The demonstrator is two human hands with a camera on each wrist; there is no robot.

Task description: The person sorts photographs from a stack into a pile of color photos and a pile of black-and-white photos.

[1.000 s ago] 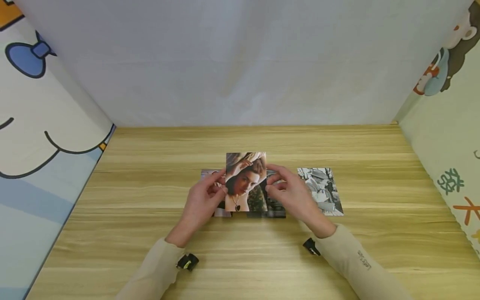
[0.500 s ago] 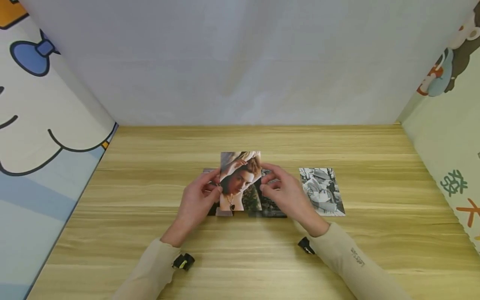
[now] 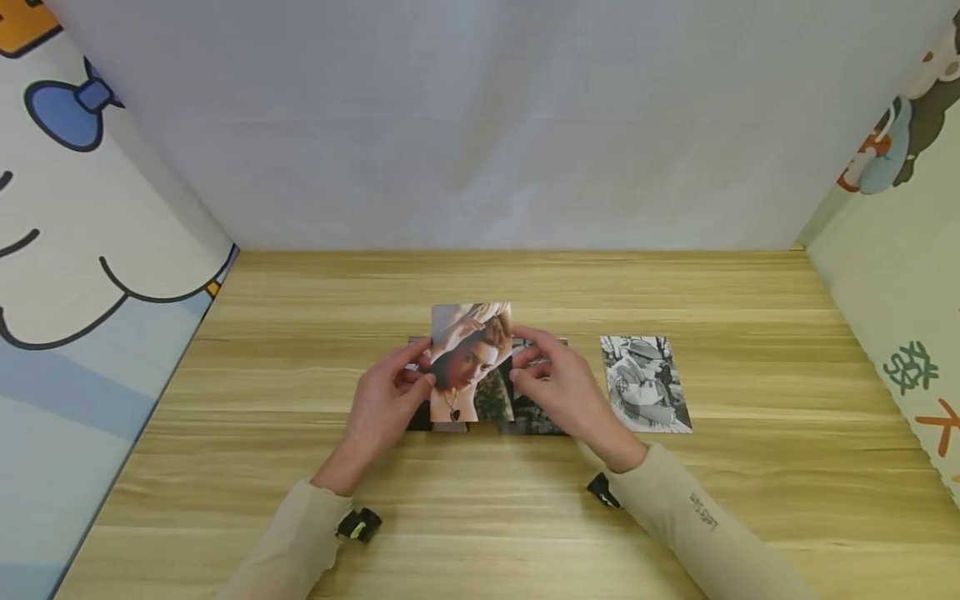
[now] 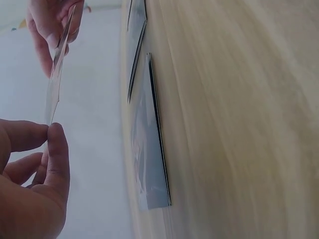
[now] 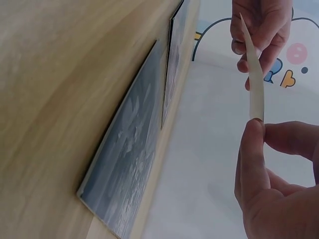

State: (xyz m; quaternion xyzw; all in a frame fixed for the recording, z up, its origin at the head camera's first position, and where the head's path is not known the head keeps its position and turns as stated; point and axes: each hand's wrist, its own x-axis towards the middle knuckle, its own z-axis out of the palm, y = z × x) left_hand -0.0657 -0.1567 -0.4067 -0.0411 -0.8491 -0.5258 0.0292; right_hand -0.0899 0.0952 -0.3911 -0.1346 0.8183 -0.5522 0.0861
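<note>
A colour portrait photo print (image 3: 474, 367) is held up between both hands above the table, seen from the front in the head view. My left hand (image 3: 382, 408) pinches its left edge with thumb and fingers; my right hand (image 3: 567, 392) pinches the right edge. From the wrist views the print (image 5: 255, 89) appears nearly edge-on and slightly bowed, with a gap between it and the tabletop. Behind it lie a dark photo print (image 3: 534, 421) and another print (image 3: 450, 427), both largely hidden. A black-and-white photo print (image 3: 647, 385) lies fully visible on the right.
The wood-grain table (image 3: 480, 517) runs back to a pale wall (image 3: 487, 125). Cartoon-printed panels stand at the left (image 3: 60, 250) and right (image 3: 892, 275). In the left wrist view, a flat print (image 4: 149, 149) rests on the wood.
Both hands have shifted the portrait print slightly left, keeping their hold on its edges. More of the dark print behind now shows on the right; the view has also turned a little.
</note>
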